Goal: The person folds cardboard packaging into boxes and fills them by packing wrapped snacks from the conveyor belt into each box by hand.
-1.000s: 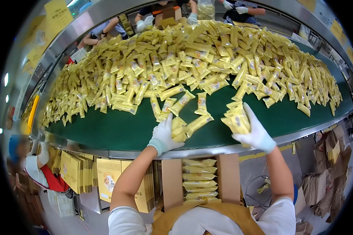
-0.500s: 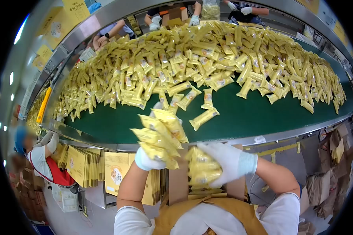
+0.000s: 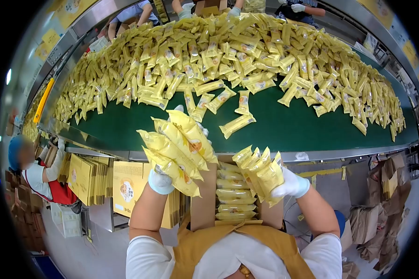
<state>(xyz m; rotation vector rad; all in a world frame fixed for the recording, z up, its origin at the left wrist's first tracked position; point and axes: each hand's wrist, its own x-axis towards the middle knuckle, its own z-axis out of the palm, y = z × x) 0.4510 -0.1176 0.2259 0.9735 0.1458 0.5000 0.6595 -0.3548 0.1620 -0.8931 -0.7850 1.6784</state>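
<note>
My left hand (image 3: 161, 180), in a white glove, is closed around a fanned bundle of several yellow snack packets (image 3: 177, 149); its fingertips show at the bundle's far edge. In my right hand (image 3: 290, 184), also gloved, is a smaller bundle of yellow snack packets (image 3: 260, 174), held upright and gripped from the right side. Between and below my hands stands an open cardboard box (image 3: 203, 204) close to my body. A row of yellow packets (image 3: 236, 194) lies stacked inside it. My right bundle overlaps the box's right side from this view.
A green conveyor belt (image 3: 172, 128) carries a large heap of yellow packets (image 3: 209, 56). Folded yellow cartons (image 3: 91, 179) stand at left, near a co-worker in a red apron (image 3: 63, 186). Other workers' hands (image 3: 186, 10) show across the belt. Brown cardboard (image 3: 381, 218) lies at right.
My right hand has lifted its packets up and right from over the box, uncovering the row inside. My left hand's bundle has shifted slightly left and spread into clearer view.
</note>
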